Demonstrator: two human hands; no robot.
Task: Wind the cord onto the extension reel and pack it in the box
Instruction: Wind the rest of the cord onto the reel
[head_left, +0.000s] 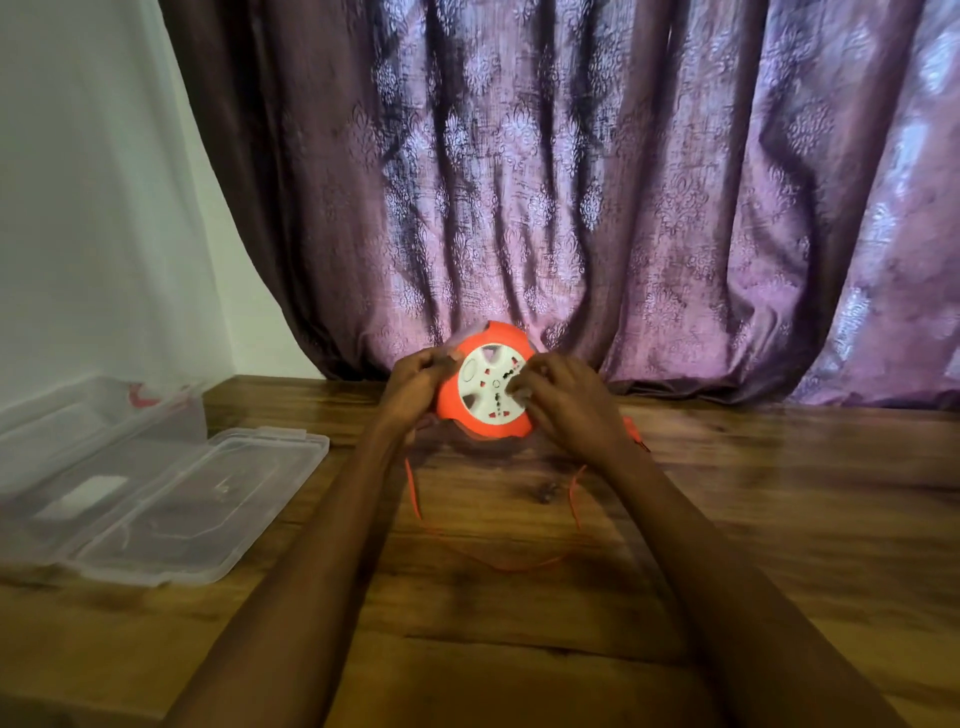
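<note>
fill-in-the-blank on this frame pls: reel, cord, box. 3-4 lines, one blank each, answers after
1. Both hands hold the extension reel, whose casing is ____ around a white face.
2. The loose cord lies in a loop on the ____ table.
3. The clear plastic box sits to the person's ____.
4. The box's lid is ____.

Missing words: orange; wooden; left; open

Open box far left; bare table to the right
</note>
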